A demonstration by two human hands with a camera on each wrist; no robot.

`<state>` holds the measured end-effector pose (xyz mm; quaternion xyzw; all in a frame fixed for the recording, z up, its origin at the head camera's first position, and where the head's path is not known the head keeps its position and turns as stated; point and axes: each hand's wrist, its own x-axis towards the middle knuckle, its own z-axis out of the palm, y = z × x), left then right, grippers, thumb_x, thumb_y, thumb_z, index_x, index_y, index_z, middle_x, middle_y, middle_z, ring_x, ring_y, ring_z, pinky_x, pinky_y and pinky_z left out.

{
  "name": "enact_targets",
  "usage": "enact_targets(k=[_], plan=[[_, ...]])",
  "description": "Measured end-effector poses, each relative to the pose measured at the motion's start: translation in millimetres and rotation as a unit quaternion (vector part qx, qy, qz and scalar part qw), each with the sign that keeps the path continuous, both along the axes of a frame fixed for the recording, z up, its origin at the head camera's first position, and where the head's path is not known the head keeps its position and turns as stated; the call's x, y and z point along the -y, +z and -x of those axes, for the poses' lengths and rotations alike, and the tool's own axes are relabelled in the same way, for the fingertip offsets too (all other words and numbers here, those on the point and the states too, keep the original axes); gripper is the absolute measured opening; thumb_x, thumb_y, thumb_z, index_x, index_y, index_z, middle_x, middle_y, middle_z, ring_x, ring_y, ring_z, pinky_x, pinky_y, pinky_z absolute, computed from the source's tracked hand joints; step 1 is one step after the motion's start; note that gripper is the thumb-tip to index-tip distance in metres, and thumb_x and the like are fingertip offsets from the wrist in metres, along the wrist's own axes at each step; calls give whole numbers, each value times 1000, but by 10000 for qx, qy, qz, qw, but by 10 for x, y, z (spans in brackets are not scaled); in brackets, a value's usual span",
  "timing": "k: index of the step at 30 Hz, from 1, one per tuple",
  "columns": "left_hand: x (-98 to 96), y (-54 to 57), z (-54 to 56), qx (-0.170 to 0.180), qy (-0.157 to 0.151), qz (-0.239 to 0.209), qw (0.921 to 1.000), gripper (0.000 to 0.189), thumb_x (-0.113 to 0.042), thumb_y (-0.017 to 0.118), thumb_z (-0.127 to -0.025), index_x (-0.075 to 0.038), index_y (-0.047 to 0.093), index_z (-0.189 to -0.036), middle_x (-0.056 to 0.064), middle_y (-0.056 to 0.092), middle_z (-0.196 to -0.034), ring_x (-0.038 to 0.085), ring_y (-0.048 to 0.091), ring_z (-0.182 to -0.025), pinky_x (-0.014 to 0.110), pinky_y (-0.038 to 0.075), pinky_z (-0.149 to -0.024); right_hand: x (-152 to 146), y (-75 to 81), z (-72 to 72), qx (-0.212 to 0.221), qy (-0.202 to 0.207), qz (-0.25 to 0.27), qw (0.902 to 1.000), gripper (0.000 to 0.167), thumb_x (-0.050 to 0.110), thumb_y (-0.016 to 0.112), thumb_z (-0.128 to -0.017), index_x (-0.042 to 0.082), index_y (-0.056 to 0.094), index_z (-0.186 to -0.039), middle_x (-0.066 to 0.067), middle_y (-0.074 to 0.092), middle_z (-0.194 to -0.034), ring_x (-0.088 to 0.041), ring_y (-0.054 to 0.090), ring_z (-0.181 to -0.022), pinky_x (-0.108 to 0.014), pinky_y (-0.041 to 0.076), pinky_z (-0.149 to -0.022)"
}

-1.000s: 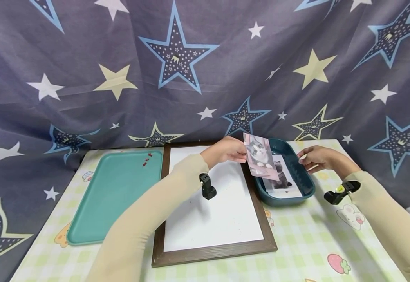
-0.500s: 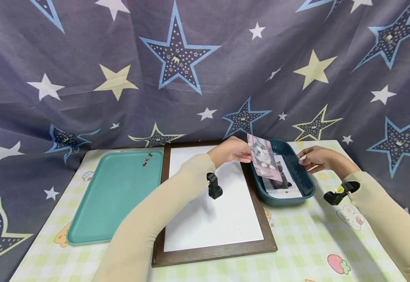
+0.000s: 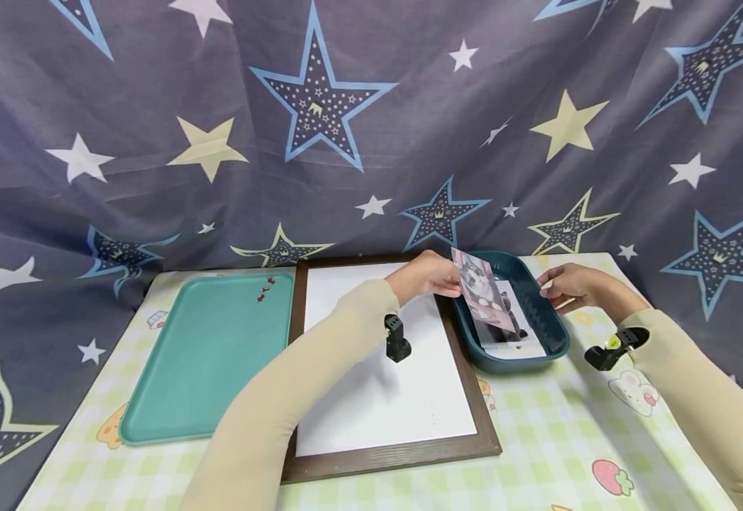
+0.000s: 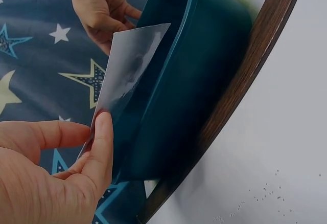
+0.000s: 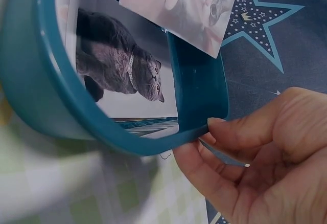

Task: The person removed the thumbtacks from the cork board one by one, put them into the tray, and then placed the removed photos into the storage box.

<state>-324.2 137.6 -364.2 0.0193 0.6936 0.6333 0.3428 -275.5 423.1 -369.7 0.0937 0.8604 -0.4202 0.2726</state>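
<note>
My left hand pinches the edge of a pink photo card of a grey-and-white cat, held tilted over a dark teal basket. In the left wrist view, thumb and fingers grip the lower end of the photo card, whose back shows there. Inside the basket lies another photo, of a dark grey cat, partly covered by the card in the head view. My right hand pinches the basket's right rim; the right wrist view has the thumb on top and fingers below the rim.
A whiteboard with a brown wooden frame lies left of the basket. Farther left is a green tray with several small red pieces near its top right. A checked cloth covers the table; a starry curtain hangs behind.
My left hand has moved slightly right, carrying the cat photo card farther over the basket and tilting it more. The right hand stays at the rim.
</note>
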Motion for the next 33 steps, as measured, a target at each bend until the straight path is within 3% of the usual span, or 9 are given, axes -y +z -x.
enact_targets(k=[5, 9, 13, 16, 23, 27, 30, 33], plan=[[-37, 1, -31, -22, -30, 83, 10000, 8, 11, 55, -91, 4, 57, -88, 8, 56, -72, 14, 60, -56, 20, 59, -59, 12, 8, -10, 81, 42, -65, 9999, 38, 4, 52, -102, -13, 37, -133, 0, 58, -83, -12, 61, -78, -32, 61, -76], [-67, 9, -50, -7, 94, 156, 9998, 7, 10, 57, -91, 7, 59, -97, 9, 56, -75, 15, 60, -59, 29, 64, -83, 8, 13, -7, 78, 77, -108, 9999, 39, 4, 51, -103, -13, 37, -134, -2, 61, -86, -13, 62, -80, -34, 61, -78], [-90, 13, -55, -6, 183, 213, 9996, 20, 10, 57, -92, 11, 59, -111, 9, 55, -78, 16, 60, -61, 36, 58, -100, 3, 14, 6, 71, 49, -107, 9999, 39, 3, 51, -103, -13, 37, -135, -2, 62, -88, -13, 64, -80, -36, 62, -79], [-101, 7, -54, 19, 177, 241, 9996, 25, 11, 57, -92, 12, 57, -116, 10, 54, -78, 16, 59, -61, 36, 56, -103, 7, 12, 7, 75, 42, -139, 9999, 38, 4, 50, -103, -12, 37, -135, -3, 62, -88, -13, 64, -80, -36, 62, -79], [-134, -50, -27, 79, 312, 156, 9994, 15, 13, 58, -90, 8, 52, -104, 9, 55, -73, 16, 58, -58, 39, 56, -103, 16, 10, 10, 55, 39, -210, 9998, 37, 3, 50, -104, -12, 37, -135, -3, 61, -86, -14, 63, -79, -35, 62, -78], [-137, -60, -39, 62, 365, 123, 9992, 30, 14, 57, -90, 13, 52, -119, 9, 56, -73, 16, 58, -57, 39, 56, -103, 20, 18, 13, 58, 16, -196, 9998, 37, 3, 50, -104, -12, 37, -135, -2, 60, -85, -13, 63, -79, -35, 62, -78], [-135, -59, -51, 76, 329, 150, 9993, 52, 14, 58, -90, 13, 42, -140, 10, 55, -77, 17, 58, -59, 39, 56, -104, 31, 23, 5, 57, 24, -199, 9998, 37, 3, 50, -104, -12, 37, -135, -2, 61, -85, -13, 63, -79, -35, 62, -78], [-135, -60, -47, 77, 283, 192, 9994, 60, 13, 58, -91, 11, 35, -146, 11, 54, -79, 17, 59, -61, 38, 56, -104, 39, 21, 9, 47, 29, -213, 9998, 36, 3, 50, -104, -12, 38, -135, -2, 61, -86, -13, 63, -79, -35, 62, -77]])
